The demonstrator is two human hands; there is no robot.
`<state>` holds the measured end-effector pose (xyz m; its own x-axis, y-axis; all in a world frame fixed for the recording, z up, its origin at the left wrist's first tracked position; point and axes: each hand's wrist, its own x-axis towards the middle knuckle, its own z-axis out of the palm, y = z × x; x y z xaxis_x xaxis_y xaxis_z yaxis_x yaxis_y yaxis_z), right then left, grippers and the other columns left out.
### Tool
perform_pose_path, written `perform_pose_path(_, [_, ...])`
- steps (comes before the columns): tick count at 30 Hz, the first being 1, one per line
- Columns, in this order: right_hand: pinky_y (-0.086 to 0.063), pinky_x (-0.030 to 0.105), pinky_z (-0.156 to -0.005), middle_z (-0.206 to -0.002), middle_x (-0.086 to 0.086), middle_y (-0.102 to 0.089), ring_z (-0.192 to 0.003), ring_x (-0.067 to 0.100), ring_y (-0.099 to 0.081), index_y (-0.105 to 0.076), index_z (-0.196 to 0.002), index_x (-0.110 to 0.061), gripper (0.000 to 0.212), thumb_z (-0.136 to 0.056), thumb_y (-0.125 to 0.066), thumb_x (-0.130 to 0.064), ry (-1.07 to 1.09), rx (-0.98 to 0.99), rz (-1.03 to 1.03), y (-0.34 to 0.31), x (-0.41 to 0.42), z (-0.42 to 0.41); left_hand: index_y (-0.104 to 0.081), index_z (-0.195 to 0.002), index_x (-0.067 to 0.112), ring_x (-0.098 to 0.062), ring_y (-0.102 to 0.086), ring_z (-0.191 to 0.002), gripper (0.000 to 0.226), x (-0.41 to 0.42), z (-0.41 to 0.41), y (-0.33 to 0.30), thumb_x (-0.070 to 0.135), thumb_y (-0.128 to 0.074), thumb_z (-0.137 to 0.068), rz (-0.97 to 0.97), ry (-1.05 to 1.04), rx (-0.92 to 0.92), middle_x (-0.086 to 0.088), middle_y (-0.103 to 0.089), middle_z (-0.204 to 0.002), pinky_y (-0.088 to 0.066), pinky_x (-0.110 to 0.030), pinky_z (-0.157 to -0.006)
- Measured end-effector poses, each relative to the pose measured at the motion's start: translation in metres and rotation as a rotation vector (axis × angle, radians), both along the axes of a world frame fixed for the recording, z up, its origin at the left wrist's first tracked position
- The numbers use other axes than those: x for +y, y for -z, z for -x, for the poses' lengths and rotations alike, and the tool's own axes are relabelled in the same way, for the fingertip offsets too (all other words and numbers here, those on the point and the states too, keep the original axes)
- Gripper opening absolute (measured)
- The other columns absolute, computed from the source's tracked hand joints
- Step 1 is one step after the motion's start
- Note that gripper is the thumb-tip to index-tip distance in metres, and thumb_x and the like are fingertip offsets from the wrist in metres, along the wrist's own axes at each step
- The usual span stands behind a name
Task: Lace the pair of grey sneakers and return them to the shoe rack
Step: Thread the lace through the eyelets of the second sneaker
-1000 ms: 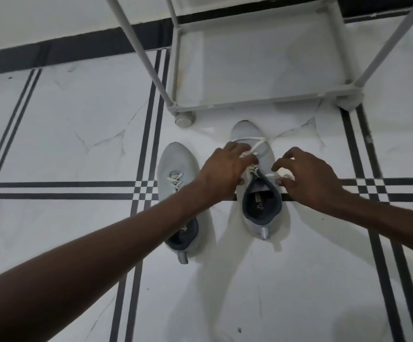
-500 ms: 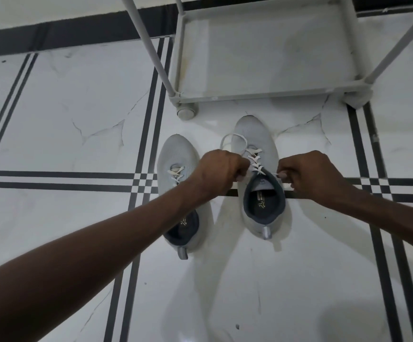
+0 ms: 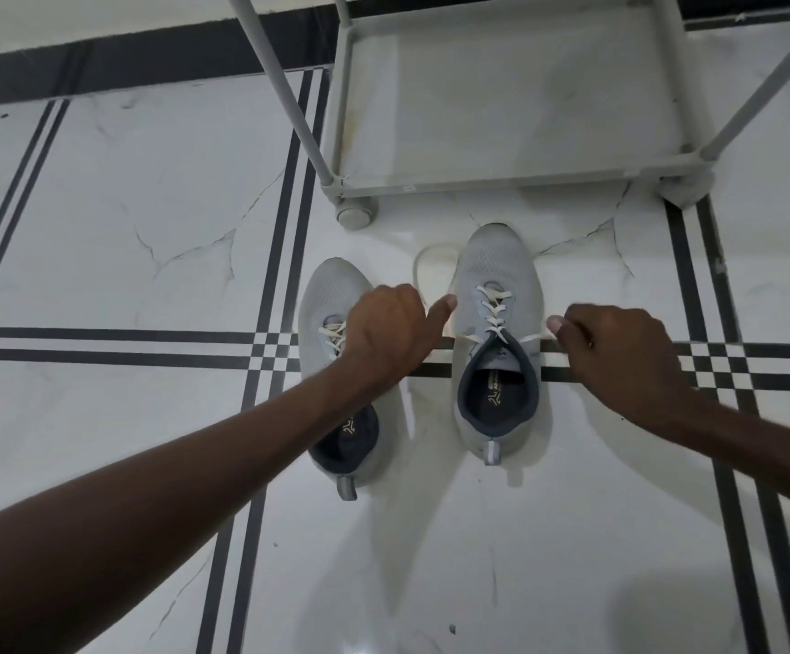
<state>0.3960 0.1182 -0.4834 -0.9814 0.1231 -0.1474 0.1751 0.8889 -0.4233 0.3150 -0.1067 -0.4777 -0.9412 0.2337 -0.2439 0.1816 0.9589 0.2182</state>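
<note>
Two grey sneakers stand side by side on the tiled floor, toes toward the rack. The right sneaker (image 3: 496, 276) has a white lace (image 3: 492, 306) crossed through its eyelets. My left hand (image 3: 390, 323) grips the lace's left end, which loops out beside the toe. My right hand (image 3: 619, 351) pinches the right end, drawn taut sideways from the top eyelet. The left sneaker (image 3: 331, 295) lies partly under my left hand and forearm, its lace partly visible. The grey shoe rack (image 3: 515, 181) stands just beyond the toes, bottom shelf bare.
The floor (image 3: 124, 219) is glossy white marble tile with black stripe bands crossing under the shoes. A rack foot (image 3: 354, 213) sits near the left sneaker's toe. Slanted rack poles (image 3: 279, 82) rise at both sides. A dark skirting runs along the wall behind.
Both hands have drawn apart from over the right sneaker's tongue, pulling the lace ends outward. The crossed lacing is uncovered and a loop of lace lies left of the toe.
</note>
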Motion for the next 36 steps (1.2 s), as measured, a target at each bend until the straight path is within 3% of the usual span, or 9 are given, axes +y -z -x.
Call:
perform_pose_path(3, [-0.047,0.027,-0.05,-0.062,0.006,-0.065,-0.047,0.019,-0.054,-0.066,-0.075,-0.006,0.036,-0.096,-0.054,-0.033,0.453,-0.422,0.649,0.004,-0.015,0.006,-0.071,-0.082,-0.001,-0.025,-0.068,-0.062,0.058,0.011,-0.004,0.013,0.055,-0.056,-0.093,-0.386,-0.373,-0.553,-0.012,-0.073,-0.071,-0.059,-0.035,-0.069])
perform_pose_path(8, [-0.057,0.029,-0.072,-0.091,0.012,-0.071,-0.078,0.022,-0.069,-0.066,-0.104,0.002,0.017,-0.094,-0.055,-0.006,0.688,-0.387,1.071,-0.011,-0.01,0.041,-0.069,-0.082,0.011,-0.023,-0.071,-0.081,0.007,0.036,0.018,0.002,0.013,-0.069,-0.089,-0.839,-0.565,-0.491,-0.016,-0.076,-0.092,-0.062,-0.042,-0.083])
perform_pose_path(11, [-0.058,0.033,-0.079,-0.095,0.018,-0.074,-0.087,0.027,-0.073,-0.068,-0.098,-0.001,0.016,-0.096,-0.054,-0.008,0.554,-0.246,1.078,-0.035,-0.005,0.053,-0.068,-0.088,0.006,-0.026,-0.073,-0.078,0.008,0.047,0.025,-0.017,0.005,-0.062,-0.093,-1.003,-0.532,-0.694,-0.019,-0.076,-0.089,-0.063,-0.034,-0.07])
perform_pose_path(16, [-0.058,0.025,-0.082,-0.088,0.0,-0.078,-0.087,0.014,-0.073,-0.077,-0.097,-0.011,0.015,-0.092,-0.064,-0.016,0.174,0.051,0.778,-0.056,-0.007,0.073,-0.072,-0.107,-0.002,-0.015,-0.066,-0.065,0.019,0.059,0.018,-0.019,0.005,-0.063,-0.093,-0.889,-0.233,-0.723,-0.013,-0.072,-0.084,-0.056,-0.021,-0.062])
perform_pose_path(21, [-0.061,0.037,-0.08,-0.087,0.006,-0.077,-0.081,0.021,-0.074,-0.077,-0.088,-0.013,0.018,-0.094,-0.061,-0.02,0.228,0.008,0.755,-0.036,-0.008,0.084,-0.079,-0.095,0.01,-0.014,-0.057,-0.063,0.02,0.053,0.03,-0.032,0.026,-0.069,-0.09,-0.845,-0.126,-0.827,-0.005,-0.066,-0.073,-0.049,-0.024,-0.064])
perform_pose_path(26, [-0.038,0.017,-0.037,-0.076,0.016,-0.073,-0.036,0.004,-0.048,-0.074,-0.091,-0.008,0.016,-0.094,-0.06,-0.016,0.208,-0.192,0.717,-0.026,-0.008,0.066,-0.075,-0.087,0.004,-0.015,-0.058,-0.062,0.029,0.037,0.041,-0.035,0.031,-0.066,-0.094,-0.938,-0.156,-0.766,-0.009,-0.068,-0.074,-0.049,-0.026,-0.063])
perform_pose_path(29, [-0.045,0.022,-0.051,-0.078,0.008,-0.074,-0.049,0.004,-0.054,-0.077,-0.087,-0.014,0.006,-0.085,-0.071,-0.014,0.018,-0.196,0.507,-0.028,-0.007,0.063,-0.072,-0.09,-0.007,-0.018,-0.064,-0.062,0.024,0.03,0.046,-0.036,0.017,-0.075,-0.087,-0.85,-0.017,-0.585,-0.014,-0.072,-0.077,-0.055,-0.028,-0.063])
perform_pose_path(32, [-0.054,0.03,-0.072,-0.079,-0.001,-0.074,-0.067,0.01,-0.064,-0.079,-0.087,-0.018,0.012,-0.082,-0.072,-0.009,-0.014,-0.045,0.393,-0.028,-0.009,0.068,-0.074,-0.089,0.007,-0.021,-0.071,-0.063,0.008,0.032,0.043,-0.031,0.011,-0.075,-0.082,-0.554,0.278,-0.133,-0.006,-0.075,-0.076,-0.06,-0.035,-0.064])
perform_pose_path(36, [-0.06,0.031,-0.079,-0.094,0.017,-0.075,-0.087,0.027,-0.072,-0.074,-0.102,-0.003,0.02,-0.09,-0.059,0.004,0.08,-0.282,0.881,-0.026,-0.014,0.081,-0.074,-0.093,0.015,-0.026,-0.064,-0.065,0.012,0.042,0.026,-0.016,0.012,-0.068,-0.084,-0.333,0.524,0.379,-0.004,-0.069,-0.079,-0.049,-0.035,-0.052])
